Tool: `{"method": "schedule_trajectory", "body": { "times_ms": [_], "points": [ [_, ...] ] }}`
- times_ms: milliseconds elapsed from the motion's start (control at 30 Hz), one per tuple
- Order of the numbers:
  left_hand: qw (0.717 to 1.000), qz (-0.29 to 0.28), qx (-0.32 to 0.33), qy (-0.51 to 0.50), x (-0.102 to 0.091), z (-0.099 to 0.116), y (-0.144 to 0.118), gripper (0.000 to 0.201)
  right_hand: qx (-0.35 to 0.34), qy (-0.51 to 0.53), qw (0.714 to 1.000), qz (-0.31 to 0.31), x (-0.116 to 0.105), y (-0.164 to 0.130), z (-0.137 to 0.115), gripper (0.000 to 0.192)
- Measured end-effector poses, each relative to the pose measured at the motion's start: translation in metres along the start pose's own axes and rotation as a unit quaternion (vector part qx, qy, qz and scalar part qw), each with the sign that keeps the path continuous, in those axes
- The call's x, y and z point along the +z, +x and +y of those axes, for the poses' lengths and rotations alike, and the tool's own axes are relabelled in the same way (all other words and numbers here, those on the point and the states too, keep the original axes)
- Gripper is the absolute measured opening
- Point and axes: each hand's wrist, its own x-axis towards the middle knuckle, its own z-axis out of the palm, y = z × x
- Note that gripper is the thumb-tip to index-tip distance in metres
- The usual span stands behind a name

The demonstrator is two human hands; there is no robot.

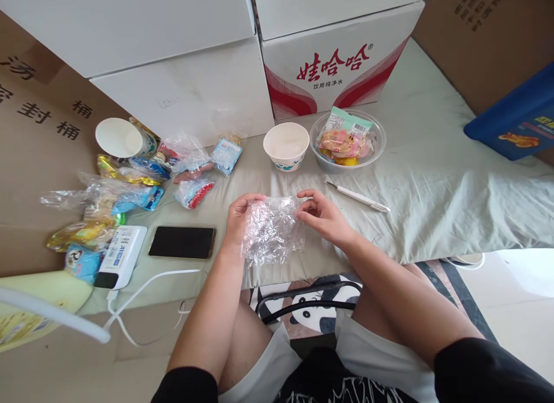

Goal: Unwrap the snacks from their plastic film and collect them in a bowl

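Note:
Both of my hands hold a crinkled clear plastic wrapper (272, 230) above the cloth-covered surface (433, 178). My left hand (239, 215) pinches its left edge and my right hand (322, 215) pinches its upper right corner. Just beyond the wrapper stands an empty white paper bowl (286, 145). To its right a clear plastic bowl (376, 142) holds wrapped snacks (344, 138). A white pen-like tool (358, 196) lies near my right hand.
A black phone (182, 242) and a white power bank (122, 254) with a cable lie at left. Several snack packets (130, 186) and a tipped paper cup (120, 137) are scattered far left. Cardboard boxes (337, 68) wall the back. A blue box (515, 117) sits at right.

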Motion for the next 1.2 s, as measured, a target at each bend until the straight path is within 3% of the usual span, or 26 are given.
{"method": "schedule_trajectory", "body": {
  "times_ms": [133, 400, 633, 767, 900, 1200],
  "points": [
    [1.0, -0.002, 0.004, 0.01, 0.0, 0.0, 0.0, 0.026, 0.005, 0.015, 1.0, 0.024, -0.002, 0.0, -0.002, 0.043],
    [1.0, -0.008, -0.01, 0.024, 0.004, 0.004, -0.004, 0.021, 0.023, -0.023, 0.999, -0.029, 0.0, -0.003, -0.008, 0.046],
    [0.999, -0.011, -0.011, 0.03, 0.005, 0.003, -0.003, 0.021, 0.018, -0.002, 1.0, -0.013, -0.002, -0.001, -0.005, 0.042],
    [0.999, -0.008, -0.019, 0.027, 0.006, 0.003, -0.003, 0.022, 0.004, -0.07, 0.998, 0.005, -0.001, -0.002, -0.003, 0.03],
    [0.999, -0.014, -0.019, 0.032, 0.006, 0.004, -0.005, 0.023, -0.022, -0.144, 0.989, -0.038, 0.0, -0.005, -0.003, 0.025],
    [0.998, -0.034, -0.001, 0.052, 0.011, 0.0, -0.005, 0.024, -0.015, -0.091, 0.995, -0.033, -0.001, -0.002, -0.001, 0.03]
  ]
}}
